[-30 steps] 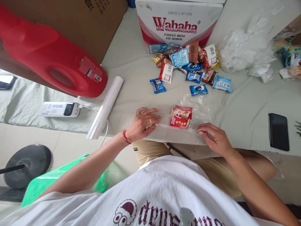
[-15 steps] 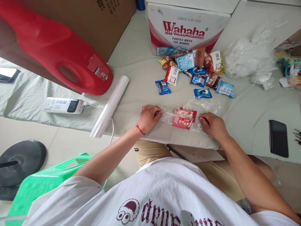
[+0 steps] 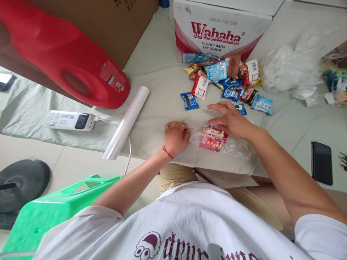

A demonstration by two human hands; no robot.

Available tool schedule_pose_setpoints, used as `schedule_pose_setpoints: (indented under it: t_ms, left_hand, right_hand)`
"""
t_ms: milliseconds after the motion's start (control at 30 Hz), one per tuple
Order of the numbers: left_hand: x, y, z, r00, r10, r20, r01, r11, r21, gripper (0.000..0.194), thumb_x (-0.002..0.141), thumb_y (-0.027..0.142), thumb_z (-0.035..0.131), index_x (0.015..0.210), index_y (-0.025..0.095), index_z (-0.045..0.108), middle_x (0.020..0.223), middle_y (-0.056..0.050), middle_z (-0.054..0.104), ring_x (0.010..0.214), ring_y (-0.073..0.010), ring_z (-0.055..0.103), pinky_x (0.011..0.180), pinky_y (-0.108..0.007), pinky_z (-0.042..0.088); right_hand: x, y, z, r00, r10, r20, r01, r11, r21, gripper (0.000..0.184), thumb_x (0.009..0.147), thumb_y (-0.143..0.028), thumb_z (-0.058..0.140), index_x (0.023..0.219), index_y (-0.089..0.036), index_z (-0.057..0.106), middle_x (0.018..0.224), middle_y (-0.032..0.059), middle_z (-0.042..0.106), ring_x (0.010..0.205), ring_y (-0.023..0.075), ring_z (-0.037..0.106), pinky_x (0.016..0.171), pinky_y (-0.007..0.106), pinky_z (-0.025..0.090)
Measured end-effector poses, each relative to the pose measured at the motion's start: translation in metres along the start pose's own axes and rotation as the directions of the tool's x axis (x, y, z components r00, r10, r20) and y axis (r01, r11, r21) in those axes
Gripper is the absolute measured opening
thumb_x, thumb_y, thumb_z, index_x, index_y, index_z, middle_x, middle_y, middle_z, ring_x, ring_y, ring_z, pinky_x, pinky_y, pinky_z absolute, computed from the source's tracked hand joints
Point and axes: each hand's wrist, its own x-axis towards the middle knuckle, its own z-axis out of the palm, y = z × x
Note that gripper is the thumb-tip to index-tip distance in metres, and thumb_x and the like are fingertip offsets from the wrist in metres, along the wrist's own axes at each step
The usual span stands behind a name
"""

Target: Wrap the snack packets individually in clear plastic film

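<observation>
A clear plastic bag point(image 3: 236, 148) lies on the cloth-covered table near its front edge, with red snack packets point(image 3: 213, 141) in or under it; I cannot tell which. My left hand point(image 3: 176, 138) is closed on the bag's left end, pinching the film between thumb and fingers. Over the bag's right part hovers my right hand point(image 3: 230, 119), its fingers spread and pointing left above the packets. Nothing shows in that hand. Just behind it a blue snack packet point(image 3: 240, 108) is partly covered by the hand.
A heap of wrapped snacks point(image 3: 217, 72) lies before the Wahaha carton point(image 3: 222, 32). Crumpled clear bags point(image 3: 291, 68) are at right, a phone point(image 3: 321, 162) nearer. Leftward are a plastic film roll point(image 3: 127, 122), a white power bank point(image 3: 69, 120) and a large red jug point(image 3: 70, 57).
My right hand has let go of the bag's right side, moved left and away from me, and opened its fingers. My left hand still grips the left end.
</observation>
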Motion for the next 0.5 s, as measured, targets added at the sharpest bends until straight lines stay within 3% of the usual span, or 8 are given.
schedule_pose_setpoints:
  t_ms: [100, 167, 233, 367, 500]
  left_hand:
    - [-0.001, 0.001, -0.002, 1.000, 0.006, 0.009, -0.006, 1.000, -0.002, 0.012, 0.084, 0.022, 0.056, 0.085, 0.021, 0.068, 0.089, -0.009, 0.072, 0.101, -0.0303, 0.063, 0.099, -0.047, 0.041]
    - [-0.001, 0.002, -0.003, 1.000, 0.007, 0.016, -0.007, 1.000, -0.002, 0.011, 0.082, 0.023, 0.057, 0.085, 0.020, 0.068, 0.092, -0.010, 0.070, 0.104, -0.0317, 0.061, 0.097, -0.048, 0.042]
    - [0.000, 0.001, -0.004, 1.000, 0.004, 0.004, -0.004, 1.000, -0.024, 0.018, 0.079, 0.024, 0.060, 0.094, 0.019, 0.070, 0.102, -0.012, 0.070, 0.110, -0.0328, 0.059, 0.099, -0.048, 0.042]
    - [0.005, -0.001, -0.004, 1.000, 0.030, -0.004, -0.030, 0.991, -0.130, 0.054, 0.079, 0.030, 0.063, 0.131, 0.016, 0.061, 0.132, -0.016, 0.063, 0.128, -0.0336, 0.055, 0.111, -0.049, 0.039]
    - [0.014, 0.003, -0.003, 0.998, 0.036, 0.046, -0.024, 0.970, -0.242, 0.073, 0.085, 0.039, 0.065, 0.151, 0.017, 0.044, 0.137, -0.015, 0.063, 0.127, -0.0329, 0.058, 0.112, -0.050, 0.040]
  right_hand:
    - [0.025, 0.016, 0.001, 0.997, -0.053, 0.063, 0.042, 0.985, 0.165, 0.015, 0.091, -0.030, 0.068, 0.096, -0.028, 0.082, 0.133, 0.0054, 0.068, 0.135, 0.0315, 0.048, 0.114, 0.052, 0.040]
    - [0.038, 0.023, 0.000, 0.995, 0.018, 0.094, -0.041, 0.966, 0.257, 0.020, 0.092, -0.035, 0.065, 0.097, -0.024, 0.081, 0.115, 0.0071, 0.075, 0.122, 0.0286, 0.058, 0.109, 0.046, 0.043]
    - [0.048, 0.026, -0.002, 0.975, 0.162, 0.149, -0.202, 0.928, 0.312, 0.027, 0.092, -0.040, 0.062, 0.096, -0.019, 0.079, 0.099, 0.0066, 0.075, 0.099, 0.0238, 0.064, 0.095, 0.037, 0.047]
    - [0.061, 0.020, -0.003, 0.880, 0.406, 0.246, -0.465, 0.840, 0.278, 0.034, 0.093, -0.046, 0.056, 0.085, -0.017, 0.070, 0.070, -0.0002, 0.061, 0.066, 0.0146, 0.049, 0.066, 0.028, 0.037]
    - [0.066, 0.009, -0.001, 0.833, 0.499, 0.237, -0.547, 0.807, 0.222, 0.033, 0.093, -0.043, 0.054, 0.072, -0.019, 0.060, 0.060, -0.0033, 0.046, 0.061, 0.0133, 0.037, 0.062, 0.028, 0.029]
